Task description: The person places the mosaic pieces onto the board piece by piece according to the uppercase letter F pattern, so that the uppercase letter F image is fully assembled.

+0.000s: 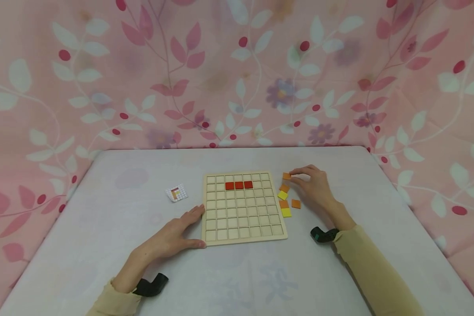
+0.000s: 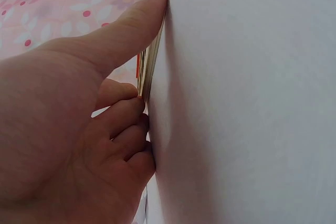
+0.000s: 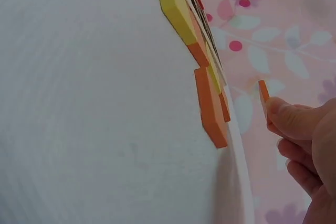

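A pale wooden grid board [image 1: 237, 215] lies on the table, with three red square tiles [image 1: 238, 185] side by side in its second row from the far edge. My left hand [image 1: 174, 235] rests at the board's left edge, thumb and fingertips touching it, fingers fairly straight. Between thumb and fingers my right hand [image 1: 314, 182] pinches an orange square tile [image 1: 286, 176], held off the table in the right wrist view. Nearer along the board's right side lie loose orange tiles [image 1: 296, 204] and yellow tiles [image 1: 286, 213], some touching or overlapping the board's edge.
A small paper card [image 1: 176, 193] with a coloured grid pattern lies left of the board. The white-covered table [image 1: 237, 281] ends at the back against a pink floral cloth [image 1: 221, 87]. Black wrist straps with camera mounts [image 1: 152, 285] are on both wrists.
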`<state>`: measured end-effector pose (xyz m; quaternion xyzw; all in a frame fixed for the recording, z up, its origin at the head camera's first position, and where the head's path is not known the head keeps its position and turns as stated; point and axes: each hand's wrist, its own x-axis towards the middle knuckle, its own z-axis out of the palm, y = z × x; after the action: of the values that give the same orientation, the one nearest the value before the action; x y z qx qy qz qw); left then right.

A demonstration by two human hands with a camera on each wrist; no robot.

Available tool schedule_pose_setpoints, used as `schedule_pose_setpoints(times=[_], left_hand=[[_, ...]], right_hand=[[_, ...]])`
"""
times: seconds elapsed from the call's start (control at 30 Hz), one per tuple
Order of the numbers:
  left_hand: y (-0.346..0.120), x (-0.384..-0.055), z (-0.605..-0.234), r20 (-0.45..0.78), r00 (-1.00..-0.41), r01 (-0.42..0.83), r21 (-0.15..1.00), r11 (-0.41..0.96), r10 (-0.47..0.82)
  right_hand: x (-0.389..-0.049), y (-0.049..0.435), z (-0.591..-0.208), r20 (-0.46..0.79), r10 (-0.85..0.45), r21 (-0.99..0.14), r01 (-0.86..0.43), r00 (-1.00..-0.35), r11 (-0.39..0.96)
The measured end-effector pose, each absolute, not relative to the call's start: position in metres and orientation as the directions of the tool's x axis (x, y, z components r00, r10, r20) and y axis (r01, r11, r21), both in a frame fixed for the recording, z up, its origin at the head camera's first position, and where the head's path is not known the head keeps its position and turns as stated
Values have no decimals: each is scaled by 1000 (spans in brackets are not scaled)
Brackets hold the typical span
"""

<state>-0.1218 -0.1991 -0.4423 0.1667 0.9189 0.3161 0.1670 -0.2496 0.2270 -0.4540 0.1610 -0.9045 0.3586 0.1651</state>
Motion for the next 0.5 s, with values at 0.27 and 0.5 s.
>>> schedule_pose_setpoints(times=[0.27,0.5], left_hand=[[-198,-121,-441,-204,-893,192,633,750,401],[-198,-121,-442,-207,-893,187,637,748,399]], right_hand=[[-240,199,-439,413,-210,-633,-445,-886,634],[-236,167,-434,421,-265,-642,-491,-867,588]])
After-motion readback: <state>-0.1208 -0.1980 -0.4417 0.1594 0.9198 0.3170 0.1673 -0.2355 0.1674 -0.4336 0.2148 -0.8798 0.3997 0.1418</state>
